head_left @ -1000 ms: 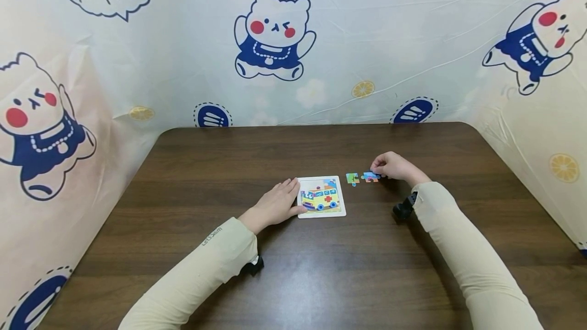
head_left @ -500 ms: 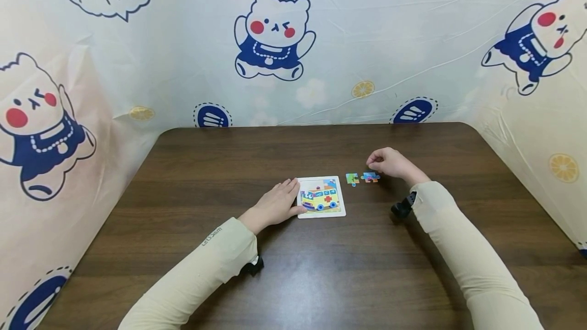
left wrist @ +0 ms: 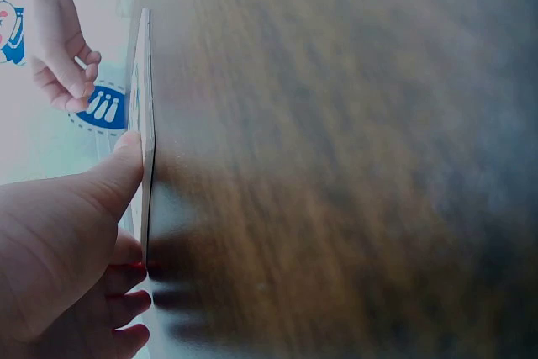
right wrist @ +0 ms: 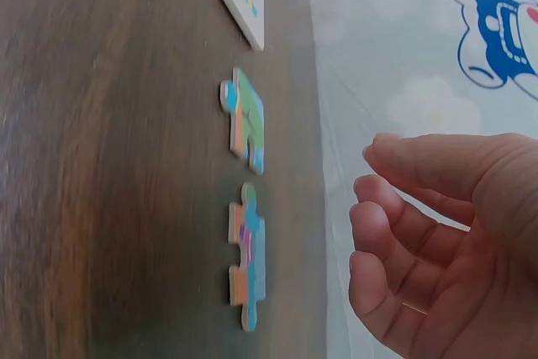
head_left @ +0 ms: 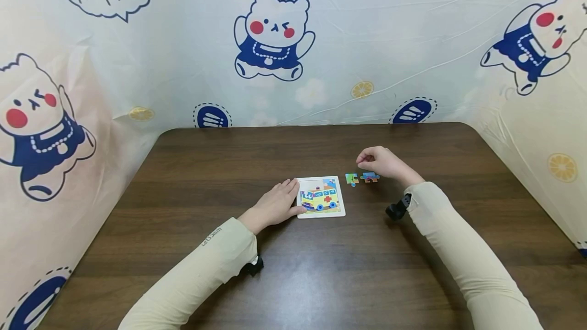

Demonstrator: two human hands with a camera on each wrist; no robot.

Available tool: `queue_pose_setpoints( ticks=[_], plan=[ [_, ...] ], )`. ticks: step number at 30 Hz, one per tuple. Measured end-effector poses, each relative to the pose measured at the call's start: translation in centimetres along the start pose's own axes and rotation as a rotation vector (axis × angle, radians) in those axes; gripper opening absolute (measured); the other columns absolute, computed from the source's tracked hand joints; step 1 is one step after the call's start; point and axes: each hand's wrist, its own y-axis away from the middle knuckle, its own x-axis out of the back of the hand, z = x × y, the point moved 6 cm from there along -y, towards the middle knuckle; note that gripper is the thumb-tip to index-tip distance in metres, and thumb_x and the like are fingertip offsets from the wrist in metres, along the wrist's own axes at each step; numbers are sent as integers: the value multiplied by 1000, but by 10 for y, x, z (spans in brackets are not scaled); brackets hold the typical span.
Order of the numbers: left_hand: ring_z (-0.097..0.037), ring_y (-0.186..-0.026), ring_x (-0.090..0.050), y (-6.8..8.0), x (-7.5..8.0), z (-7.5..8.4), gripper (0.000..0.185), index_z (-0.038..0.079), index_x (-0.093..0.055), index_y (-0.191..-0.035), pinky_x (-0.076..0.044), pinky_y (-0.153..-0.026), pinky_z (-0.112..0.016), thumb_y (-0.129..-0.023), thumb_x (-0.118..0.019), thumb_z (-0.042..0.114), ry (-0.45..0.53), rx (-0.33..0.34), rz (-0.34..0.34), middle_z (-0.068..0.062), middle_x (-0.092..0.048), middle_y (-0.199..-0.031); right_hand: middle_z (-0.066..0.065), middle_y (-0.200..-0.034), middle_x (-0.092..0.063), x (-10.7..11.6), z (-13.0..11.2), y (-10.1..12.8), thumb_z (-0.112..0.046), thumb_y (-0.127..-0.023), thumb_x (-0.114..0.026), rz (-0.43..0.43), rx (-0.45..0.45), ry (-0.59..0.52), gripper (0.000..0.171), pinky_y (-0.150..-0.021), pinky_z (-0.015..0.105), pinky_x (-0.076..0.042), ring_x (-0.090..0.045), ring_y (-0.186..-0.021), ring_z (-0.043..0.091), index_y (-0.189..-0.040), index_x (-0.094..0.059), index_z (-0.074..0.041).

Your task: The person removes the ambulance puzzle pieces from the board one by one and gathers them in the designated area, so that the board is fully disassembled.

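The white-framed square ambulance puzzle board lies mid-table, mostly filled; its top-left corner looks bare. Two loose colourful jigsaw pieces lie just beside it. The left hand steadies the board's edge, fingers relaxed; the right hand hovers loosely curled, holding nothing.

The puzzle board lies flat on the table, about mid-table. Against the board's left edge rests the left hand. Just right of the board, near its far corner, lie two loose puzzle pieces side by side, apart from each other. Behind the farther piece, and above the table, hangs the right hand.
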Motion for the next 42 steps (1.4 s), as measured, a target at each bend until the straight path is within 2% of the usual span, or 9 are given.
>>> queue_pose_setpoints(
  ticks=[12, 18, 25, 31, 37, 42],
  plan=[
    [-30, -143, -24, 0, 0, 0, 76, -2, -28, -146, -24, -116, -42, -94, -48, 50, -1, -1, 1, -17, -25, -154, 9, -89, -65, -8, -28, 1, -11, -90, -62, -8, 82, 0, 15, -74, 30, -46, -54, -80, 19, -99, -66, 1],
    [-30, -144, -24, 1, 0, 0, 76, -2, -27, -147, -24, -116, -42, -94, -48, 50, -1, 4, -4, -16, -24, -155, 8, -91, -64, -19, -39, -1, -13, -91, -61, -68, 94, -13, 15, -65, 25, -45, -53, -75, 17, -100, -65, -2],
    [-30, -143, -24, 1, 1, 1, 76, -2, -27, -146, -24, -116, -42, -94, -48, 50, -2, 6, -4, -16, -25, -154, 8, -90, -63, -32, -52, -2, -10, -90, -62, -124, 120, -27, 14, -75, 28, -45, -52, -83, 20, -101, -66, -2],
    [-30, -143, -24, 0, 0, 0, 77, -1, -27, -147, -24, -116, -42, -94, -48, 50, 5, 12, -7, -16, -24, -155, 6, -82, -59, -46, -57, -4, -10, -88, -64, -167, 158, -29, 14, -64, 26, -42, -50, -75, 18, -99, -67, -3],
    [-29, -144, -23, -1, 0, -1, 77, -1, -27, -147, -24, -116, -42, -94, -48, 51, 5, 16, -12, -16, -24, -155, 2, -78, -55, -59, -60, -6, -12, -88, -66, -208, 211, 17, 12, -69, 26, -40, -48, -76, 16, -97, -67, -5],
    [-29, -143, -24, -2, -1, -1, 76, -1, -28, -146, -24, -116, -42, -94, -48, 51, -2, 13, -4, -16, -25, -154, 1, -76, -54, -67, -61, -7, -11, -88, -66, -241, 213, 42, 8, -68, 26, -40, -48, -74, 15, -95, -67, -7]
  ],
)
